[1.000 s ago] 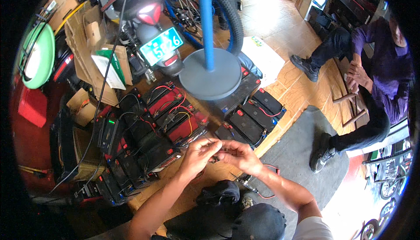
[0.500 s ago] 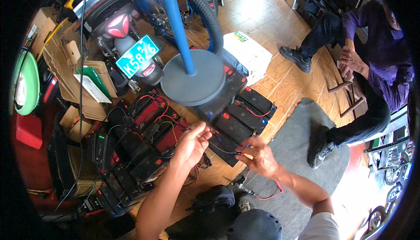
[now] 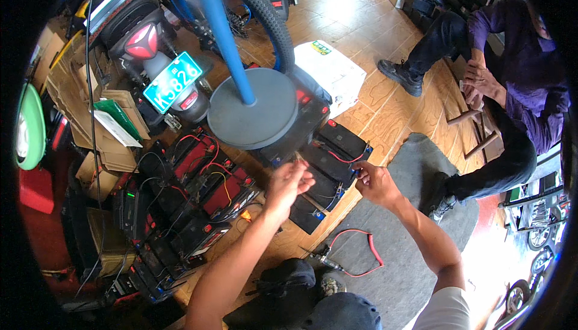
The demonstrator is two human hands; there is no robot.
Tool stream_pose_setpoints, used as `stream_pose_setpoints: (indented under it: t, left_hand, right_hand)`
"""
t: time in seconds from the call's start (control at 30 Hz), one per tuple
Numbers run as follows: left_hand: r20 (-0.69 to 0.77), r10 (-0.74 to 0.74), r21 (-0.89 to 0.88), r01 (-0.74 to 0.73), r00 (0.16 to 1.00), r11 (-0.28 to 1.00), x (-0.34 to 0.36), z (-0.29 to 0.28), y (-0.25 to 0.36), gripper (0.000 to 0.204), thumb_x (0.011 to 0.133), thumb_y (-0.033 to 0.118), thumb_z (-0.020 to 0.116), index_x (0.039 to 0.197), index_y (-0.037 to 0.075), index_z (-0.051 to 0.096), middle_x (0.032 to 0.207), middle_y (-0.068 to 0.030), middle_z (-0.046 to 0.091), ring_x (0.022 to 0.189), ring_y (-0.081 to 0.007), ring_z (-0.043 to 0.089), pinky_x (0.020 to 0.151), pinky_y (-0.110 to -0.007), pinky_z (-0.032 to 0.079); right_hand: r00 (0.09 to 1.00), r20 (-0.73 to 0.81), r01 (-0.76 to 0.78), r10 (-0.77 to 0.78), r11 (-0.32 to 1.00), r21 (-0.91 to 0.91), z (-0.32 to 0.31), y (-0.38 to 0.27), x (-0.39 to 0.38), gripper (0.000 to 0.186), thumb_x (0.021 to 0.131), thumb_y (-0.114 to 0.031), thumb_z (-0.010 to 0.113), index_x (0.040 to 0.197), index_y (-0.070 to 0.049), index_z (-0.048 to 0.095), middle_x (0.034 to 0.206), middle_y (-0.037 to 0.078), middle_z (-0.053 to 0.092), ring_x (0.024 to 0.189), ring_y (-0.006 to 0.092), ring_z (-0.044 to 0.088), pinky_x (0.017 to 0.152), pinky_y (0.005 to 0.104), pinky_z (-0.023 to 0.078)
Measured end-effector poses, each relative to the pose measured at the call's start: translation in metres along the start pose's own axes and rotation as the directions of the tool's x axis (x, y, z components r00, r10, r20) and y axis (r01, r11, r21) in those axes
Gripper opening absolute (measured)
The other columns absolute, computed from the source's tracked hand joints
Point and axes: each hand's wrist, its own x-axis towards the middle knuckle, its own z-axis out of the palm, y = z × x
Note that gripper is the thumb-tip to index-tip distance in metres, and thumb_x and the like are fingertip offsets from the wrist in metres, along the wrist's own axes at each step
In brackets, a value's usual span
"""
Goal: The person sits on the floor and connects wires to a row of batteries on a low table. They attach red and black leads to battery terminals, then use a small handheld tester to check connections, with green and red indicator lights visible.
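Note:
Black rectangular batteries (image 3: 316,176) lie in a row below my hands, with blue and red terminals and a red wire (image 3: 337,157) across them. My left hand (image 3: 290,185) hovers over their left part, fingers pinched together; whatever is between the fingertips is too small to make out. At the row's right end, my right hand (image 3: 376,182) has its thumb and fingers closed beside a battery corner. Something small and blue shows at those fingertips, but I cannot tell if it is held or part of the battery. A metal probe (image 3: 325,260) with a red coiled cord (image 3: 374,252) lies nearer me.
Many wired black and red batteries (image 3: 198,191) crowd the left. A blue post on a round grey base (image 3: 253,107) stands behind. Beyond are a scooter (image 3: 144,41) and a white box (image 3: 330,77). A seated person (image 3: 512,83) is at right, shoe on the grey mat (image 3: 403,222).
Both hands have moved right and slightly away, the right one to the battery row's end. A thin wire stretched between them earlier is no longer plain. The view has shifted a little.

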Motion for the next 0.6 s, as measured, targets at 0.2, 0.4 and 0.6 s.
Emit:
stream_pose_setpoints:
  t: [0.2, 0.4, 0.6]
  left_hand:
    - [0.062, -0.001, -0.13, 0.009, 0.998, 0.991, -0.015, 0.032, -0.027, 0.023, 0.104, 0.025, 0.063, 0.111, 0.003, 0.064, 0.099, -0.0042, 0.063, 0.092, -0.0176, 0.071, 0.081, -0.027, 0.059]
    - [0.075, -0.025, -0.174, 0.038, 0.997, 0.984, -0.032, 0.046, -0.058, 0.021, 0.103, 0.026, 0.065, 0.104, 0.005, 0.064, 0.096, -0.0037, 0.066, 0.094, -0.0153, 0.069, 0.084, -0.028, 0.056]
    - [0.043, -0.091, -0.228, 0.098, 0.995, 0.969, -0.039, 0.053, -0.071, 0.021, 0.104, 0.027, 0.064, 0.107, 0.007, 0.065, 0.098, -0.002, 0.067, 0.095, -0.0125, 0.068, 0.086, -0.027, 0.052]
  right_hand:
    - [0.986, -0.059, -0.156, 0.157, 0.988, 0.021, 0.017, 0.034, 0.016, 0.021, 0.085, -0.009, 0.067, 0.104, -0.001, 0.068, 0.082, 0.02, 0.073, 0.081, 0.0267, 0.076, 0.073, 0.0384, 0.059]
    - [0.96, -0.107, -0.226, 0.259, 0.942, 0.248, 0.028, 0.057, 0.015, 0.024, 0.082, -0.009, 0.078, 0.102, 0.001, 0.07, 0.094, 0.016, 0.076, 0.082, 0.02, 0.075, 0.074, 0.0309, 0.059]
    - [0.975, -0.12, -0.184, 0.19, 0.981, 0.06, 0.027, 0.06, 0.02, 0.024, 0.08, -0.012, 0.076, 0.102, -0.003, 0.074, 0.092, 0.014, 0.077, 0.086, 0.0247, 0.076, 0.077, 0.0363, 0.06]
